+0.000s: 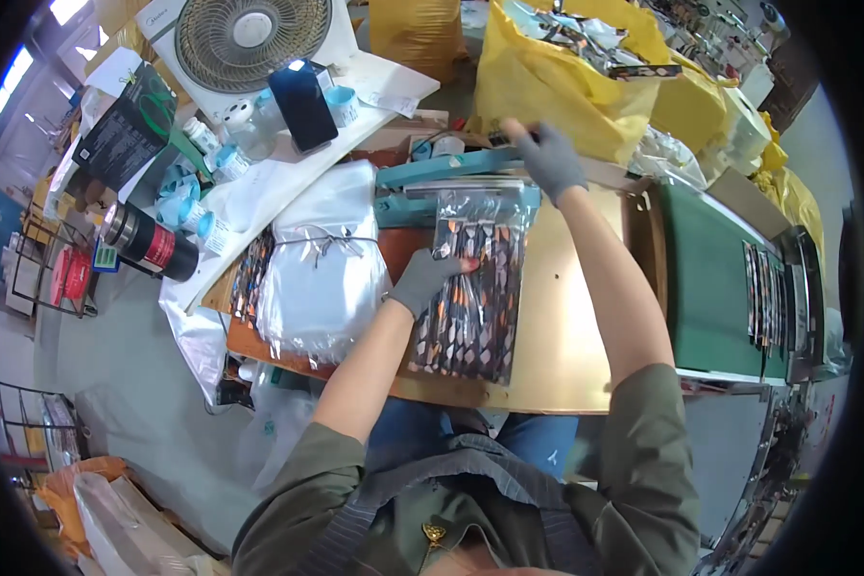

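Yellow sacks (547,101) stand behind a gold bench (568,322). From the head, the packet (475,322) lies lengthwise near to far, its top at the blue bar (446,169). The nearer left hand (424,281) rests on it, fingers outstretched; the right hand (552,165), beyond and right of it, curls by the bar, grip unclear.

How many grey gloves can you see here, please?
2: one on the left hand, which touches the patterned packet, and one on the right hand, near the blue bar.

Two gloved hands (422,281) (552,165), one tied clear-bag stack (322,278), one fan (252,31), one phone (302,108), one flask (152,240)
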